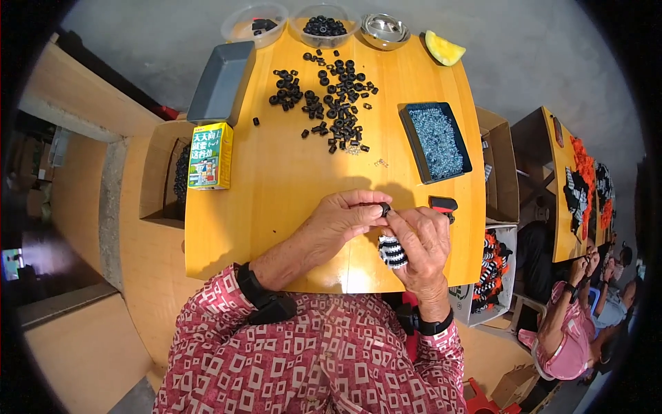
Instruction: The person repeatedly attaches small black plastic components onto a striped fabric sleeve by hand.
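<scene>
My left hand [341,222] and my right hand [422,241] meet above the near edge of the yellow table [276,186]. Together their fingertips pinch a small black ring [385,209]. Under my right hand hangs a stack of black and white rings [392,252], held in its palm. A loose pile of black rings [331,96] lies spread across the far middle of the table.
A black tray of small silvery parts [436,141] sits at right, a grey box [222,81] and a green carton [210,156] at left. Two clear tubs [256,25], a metal bowl [384,30] and a melon slice [443,49] line the far edge. Cardboard boxes flank the table; other people work at right.
</scene>
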Demonstrator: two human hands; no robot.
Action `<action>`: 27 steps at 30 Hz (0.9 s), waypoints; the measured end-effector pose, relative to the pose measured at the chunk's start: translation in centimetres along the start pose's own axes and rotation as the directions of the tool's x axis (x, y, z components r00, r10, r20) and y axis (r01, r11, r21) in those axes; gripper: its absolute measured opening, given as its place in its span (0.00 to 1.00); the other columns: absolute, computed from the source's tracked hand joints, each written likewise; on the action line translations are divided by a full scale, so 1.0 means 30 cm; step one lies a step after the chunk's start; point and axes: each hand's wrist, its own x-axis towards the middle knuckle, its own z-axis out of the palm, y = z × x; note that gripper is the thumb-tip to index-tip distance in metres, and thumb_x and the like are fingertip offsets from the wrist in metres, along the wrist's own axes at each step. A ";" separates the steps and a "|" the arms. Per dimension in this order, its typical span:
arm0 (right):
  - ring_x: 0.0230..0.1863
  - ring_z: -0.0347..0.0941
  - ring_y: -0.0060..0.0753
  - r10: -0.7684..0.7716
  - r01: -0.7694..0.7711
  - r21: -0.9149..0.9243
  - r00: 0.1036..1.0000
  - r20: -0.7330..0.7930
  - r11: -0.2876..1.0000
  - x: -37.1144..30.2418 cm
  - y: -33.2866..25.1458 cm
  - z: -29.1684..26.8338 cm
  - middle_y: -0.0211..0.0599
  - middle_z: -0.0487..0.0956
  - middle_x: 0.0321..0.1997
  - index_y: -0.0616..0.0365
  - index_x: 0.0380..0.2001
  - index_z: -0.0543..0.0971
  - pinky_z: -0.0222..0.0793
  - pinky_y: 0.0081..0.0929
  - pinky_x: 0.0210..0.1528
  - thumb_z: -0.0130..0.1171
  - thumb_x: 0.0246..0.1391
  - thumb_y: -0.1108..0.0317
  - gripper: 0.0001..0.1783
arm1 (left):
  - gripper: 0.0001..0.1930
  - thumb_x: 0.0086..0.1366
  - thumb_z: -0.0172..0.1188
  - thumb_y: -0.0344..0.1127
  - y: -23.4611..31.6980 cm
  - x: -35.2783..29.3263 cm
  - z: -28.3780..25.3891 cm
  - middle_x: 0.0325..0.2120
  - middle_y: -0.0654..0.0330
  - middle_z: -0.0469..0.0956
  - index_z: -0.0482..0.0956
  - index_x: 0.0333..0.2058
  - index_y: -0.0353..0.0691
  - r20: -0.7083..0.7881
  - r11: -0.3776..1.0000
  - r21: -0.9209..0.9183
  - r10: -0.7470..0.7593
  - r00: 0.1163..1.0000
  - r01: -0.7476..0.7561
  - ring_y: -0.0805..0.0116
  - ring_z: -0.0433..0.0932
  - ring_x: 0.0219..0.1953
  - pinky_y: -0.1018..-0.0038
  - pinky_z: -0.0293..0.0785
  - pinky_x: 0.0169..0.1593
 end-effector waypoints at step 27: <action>0.40 0.73 0.50 0.103 -0.121 0.056 0.962 0.252 0.991 0.338 0.179 0.158 0.43 0.79 0.35 0.62 0.36 0.82 0.71 0.39 0.43 0.63 0.42 0.77 0.13 | 0.12 0.69 0.59 0.32 0.065 -0.041 -0.085 0.43 0.56 0.79 0.75 0.48 0.33 0.145 0.998 0.036 0.037 0.989 -0.043 0.66 0.81 0.47 0.70 0.76 0.57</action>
